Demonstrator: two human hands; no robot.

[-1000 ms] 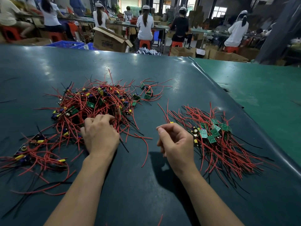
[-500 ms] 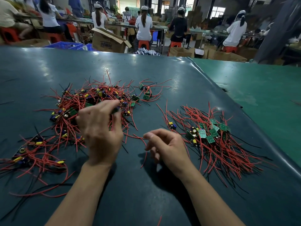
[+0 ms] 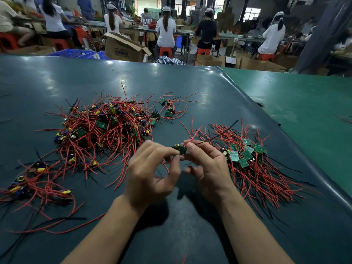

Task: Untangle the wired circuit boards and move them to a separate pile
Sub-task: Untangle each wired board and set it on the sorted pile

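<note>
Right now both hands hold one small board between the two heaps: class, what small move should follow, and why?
Probably carry the board right and lay it on the tidy pile. The left hand and right hand pinch it in the air, and its red and black wires look free of the tangled heap.

Glossy dark-green table mat [image 3: 190, 88], red plastic-sheathed wires [image 3: 106, 134], corrugated cardboard box [image 3: 123, 48].

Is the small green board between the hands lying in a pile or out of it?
Out: both hands pinch the board above the table.
</note>
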